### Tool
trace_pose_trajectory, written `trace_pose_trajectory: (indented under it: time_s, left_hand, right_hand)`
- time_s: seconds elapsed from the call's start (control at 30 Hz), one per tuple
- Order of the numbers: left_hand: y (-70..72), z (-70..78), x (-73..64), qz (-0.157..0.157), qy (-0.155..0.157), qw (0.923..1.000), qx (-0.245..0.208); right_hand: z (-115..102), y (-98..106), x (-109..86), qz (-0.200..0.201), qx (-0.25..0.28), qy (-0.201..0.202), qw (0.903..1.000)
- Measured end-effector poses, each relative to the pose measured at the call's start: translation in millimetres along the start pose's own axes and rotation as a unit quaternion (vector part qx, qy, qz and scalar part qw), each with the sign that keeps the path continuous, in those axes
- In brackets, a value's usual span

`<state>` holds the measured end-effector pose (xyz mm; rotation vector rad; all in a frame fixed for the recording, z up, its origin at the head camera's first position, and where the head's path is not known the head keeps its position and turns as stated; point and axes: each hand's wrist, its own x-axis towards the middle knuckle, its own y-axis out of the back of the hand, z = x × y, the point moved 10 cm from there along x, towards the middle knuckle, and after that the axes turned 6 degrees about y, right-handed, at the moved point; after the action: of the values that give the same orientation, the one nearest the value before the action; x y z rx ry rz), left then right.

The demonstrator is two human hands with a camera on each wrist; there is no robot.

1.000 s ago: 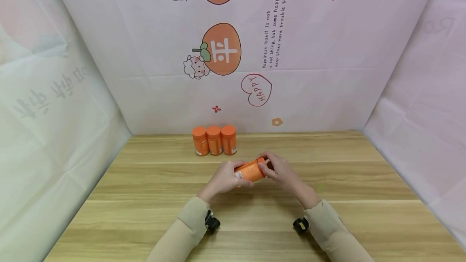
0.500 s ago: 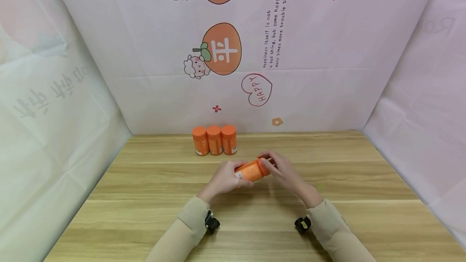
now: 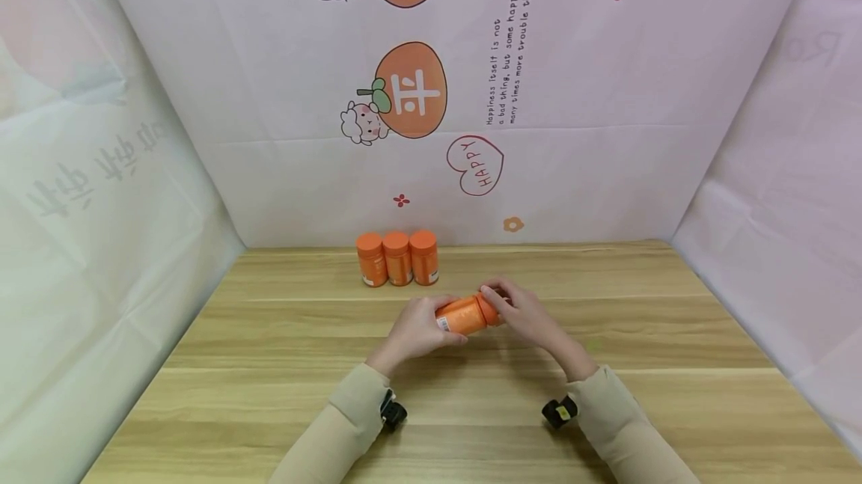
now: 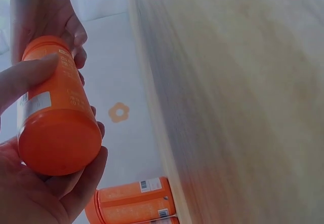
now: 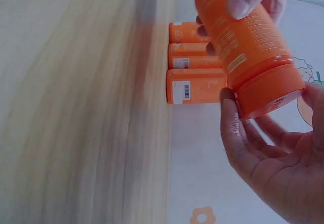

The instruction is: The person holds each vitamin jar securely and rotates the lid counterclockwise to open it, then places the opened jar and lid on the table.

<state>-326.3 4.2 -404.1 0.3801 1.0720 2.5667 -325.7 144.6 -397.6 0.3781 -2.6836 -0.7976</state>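
Note:
An orange plastic bottle (image 3: 461, 316) is held tilted above the table, its orange cap (image 5: 271, 91) toward the right. My left hand (image 3: 417, 328) grips the bottle's body near the base, thumb along the near side. In the left wrist view the bottle's round bottom (image 4: 59, 143) faces the camera, with a white label beside it. The right hand (image 3: 528, 317) has its fingers and thumb around the cap. From the right wrist view the cap sits on the bottle, with fingertips (image 5: 229, 96) at its edge.
Three matching orange bottles (image 3: 397, 259) stand upright in a row at the back of the wooden table (image 3: 269, 364), close to the printed white backdrop (image 3: 572, 170). White cloth walls rise on both sides.
The right hand's fingers have shifted around the cap, their grip changing from frame to frame. The bottle and left hand stay almost in place. The three standing bottles have not moved.

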Motion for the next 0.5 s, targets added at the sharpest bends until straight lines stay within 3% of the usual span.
trace_pose_trajectory:
  time_s: [0.23,0.5]
  left_hand:
    - [2.8,2.2,-1.1,0.013,0.004,0.9998,0.01]
    - [3.3,4.0,-2.3,0.015,0.009,0.9997,0.016]
  right_hand:
    - [3,-4,-3.1,-0.03,0.054,-0.044,0.9971]
    - [13,-6,-3.3,-0.037,0.062,-0.054,0.9959]
